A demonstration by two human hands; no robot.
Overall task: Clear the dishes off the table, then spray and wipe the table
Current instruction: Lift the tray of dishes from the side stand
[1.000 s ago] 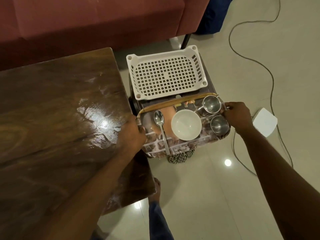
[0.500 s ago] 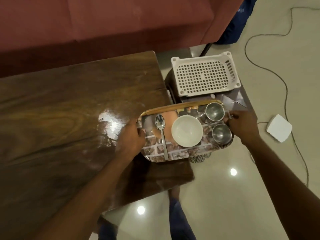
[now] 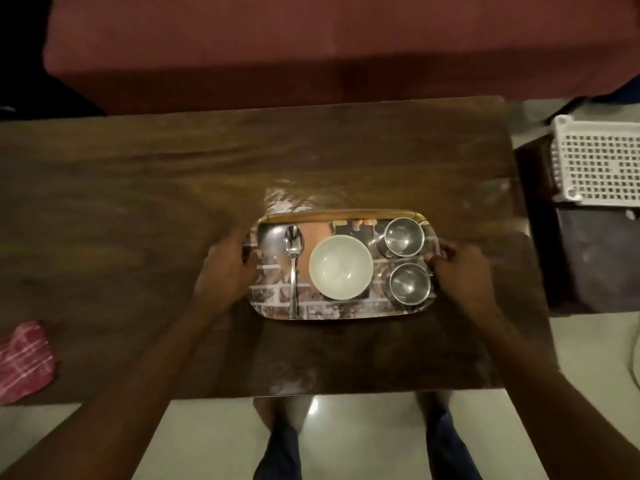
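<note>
A patterned tray (image 3: 332,311) is over the dark wooden table (image 3: 138,209), right of its middle; I cannot tell whether it rests on the wood. On it lie a spoon (image 3: 293,258), a white bowl (image 3: 341,267) and two steel cups (image 3: 403,236) (image 3: 409,283). My left hand (image 3: 227,271) grips the tray's left end. My right hand (image 3: 462,271) grips its right end, beside the cups.
A red checked cloth (image 3: 24,360) lies at the table's left front edge. A white perforated basket (image 3: 599,164) sits on a low dark stand (image 3: 588,265) to the right. A red sofa (image 3: 277,46) runs behind the table. My feet stand on pale floor tiles.
The tray with the dishes has moved left, from over the low stand beside the basket to over the table. Both hands kept hold of its ends.
</note>
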